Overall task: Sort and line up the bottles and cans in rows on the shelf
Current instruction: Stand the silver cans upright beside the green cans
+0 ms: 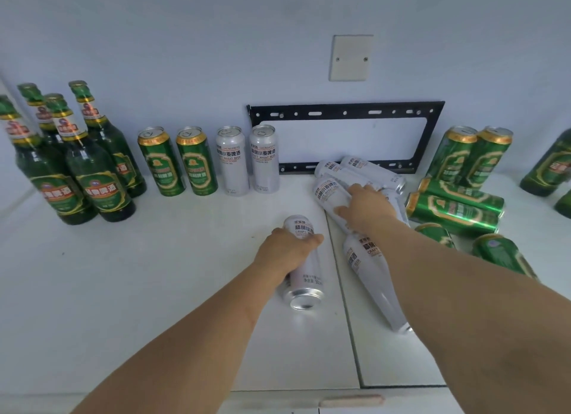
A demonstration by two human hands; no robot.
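Note:
My left hand grips a white beer can lying on the white shelf top at centre. My right hand rests on another white can in a pile of lying white cans. One more white can lies under my right forearm. Against the wall stand several green bottles, two green cans and two white cans in a row.
Green cans lie in a heap at the right, with two standing ones behind them and green bottles at the far right edge. A black metal bracket and a white cover plate are fixed to the wall.

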